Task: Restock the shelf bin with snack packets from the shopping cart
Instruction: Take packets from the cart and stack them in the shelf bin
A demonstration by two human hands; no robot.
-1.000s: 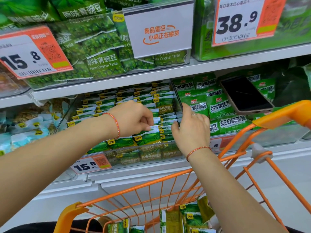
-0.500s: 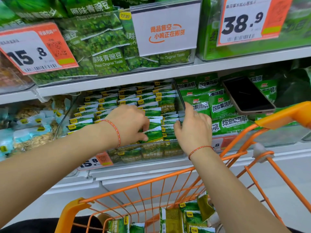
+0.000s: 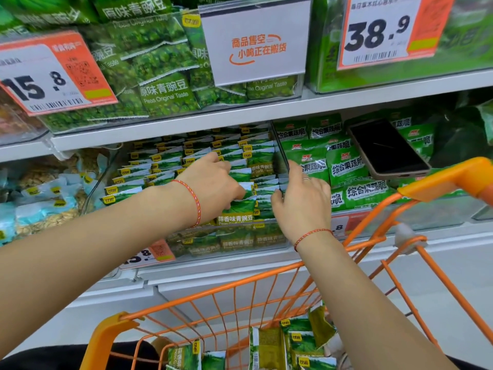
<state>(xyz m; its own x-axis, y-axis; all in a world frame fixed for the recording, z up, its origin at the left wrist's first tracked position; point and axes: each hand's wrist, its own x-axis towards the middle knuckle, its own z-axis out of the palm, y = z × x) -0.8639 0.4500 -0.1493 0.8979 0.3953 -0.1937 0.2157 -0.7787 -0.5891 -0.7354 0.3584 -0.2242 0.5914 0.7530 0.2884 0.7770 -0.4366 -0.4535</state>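
Both hands work inside the clear shelf bin (image 3: 234,244) on the middle shelf. The left hand (image 3: 213,188) reaches in from the left, fingers curled down among the snack packets (image 3: 240,209); whether they pinch a packet or only press on the rows, I cannot tell. The right hand (image 3: 301,201) sits at the bin's right side near the divider, fingers bent over the packet edges; a grasp is likewise not readable. Judgement: the 2 hands bracket the front rows to square them up and keep them standing, making room for more. The bin looks nearly full. More packets lie in the orange shopping cart (image 3: 240,287) just below. A phone (image 3: 386,148) rests on the packets in the neighbouring bin, likely parked to free both hands.
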